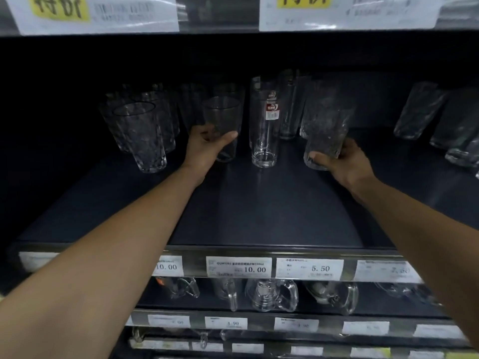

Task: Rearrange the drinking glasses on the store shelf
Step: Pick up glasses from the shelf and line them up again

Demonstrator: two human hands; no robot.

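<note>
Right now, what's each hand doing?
Left hand: grips a smooth glass.
Right hand: grips a textured glass.

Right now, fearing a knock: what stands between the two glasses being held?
Head view: a tall clear glass with a red label stands upright between the smooth glass in the left hand and the textured glass in the right hand.

Two hands, left hand (207, 147) gripping one smooth glass (223, 112), right hand (348, 165) gripping one textured glass (326, 125); one tall labelled glass (264, 143) between, at least three textured tumblers (142, 136) left, three glasses (417, 112) far right, two signs (98, 15) above, four numbered price tags (238, 266), four-plus mugs (272, 294) below.
</note>
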